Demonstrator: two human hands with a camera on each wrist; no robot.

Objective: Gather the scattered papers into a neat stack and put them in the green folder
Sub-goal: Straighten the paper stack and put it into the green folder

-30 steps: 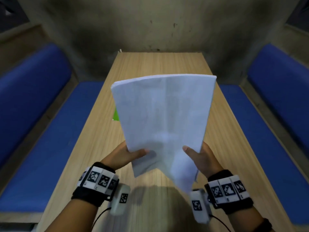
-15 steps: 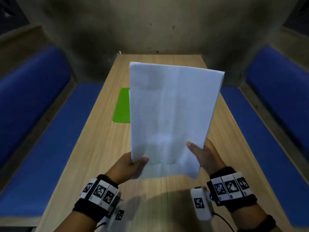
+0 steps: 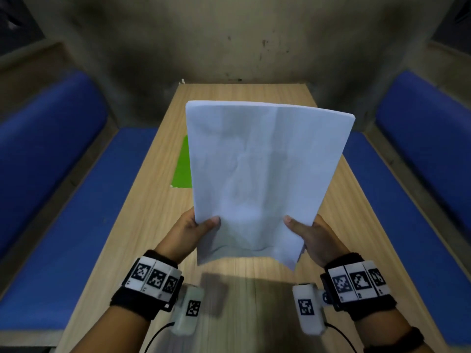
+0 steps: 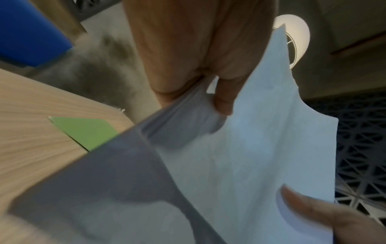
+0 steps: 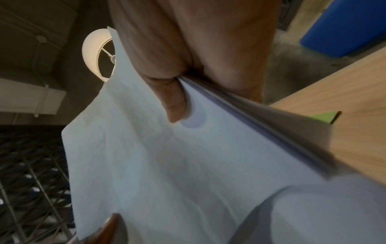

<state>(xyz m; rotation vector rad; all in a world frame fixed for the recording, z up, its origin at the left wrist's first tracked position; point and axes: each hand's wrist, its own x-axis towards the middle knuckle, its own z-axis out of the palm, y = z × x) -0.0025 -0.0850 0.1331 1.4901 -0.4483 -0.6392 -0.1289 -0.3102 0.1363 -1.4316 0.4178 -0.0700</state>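
A stack of white papers (image 3: 262, 179) stands nearly upright above the wooden table (image 3: 142, 225), its lower edge lifted off the surface. My left hand (image 3: 193, 230) pinches the stack's lower left side, thumb on the front. My right hand (image 3: 311, 233) pinches the lower right side the same way. The wrist views show each thumb pressed on the sheets (image 4: 250, 148) (image 5: 167, 165). The green folder (image 3: 182, 166) lies flat on the table behind the papers, mostly hidden; a part of the green folder (image 4: 85, 130) shows in the left wrist view, a corner (image 5: 325, 117) in the right.
Blue padded benches (image 3: 51, 187) (image 3: 420, 174) run along both long sides of the table. A grey concrete wall (image 3: 229, 42) closes the far end. A round ceiling lamp (image 4: 296, 36) shows overhead.
The stack has turned from a leftward tilt to nearly straight and dropped a little lower, with its bottom edges now more even. Both hands keep their hold.
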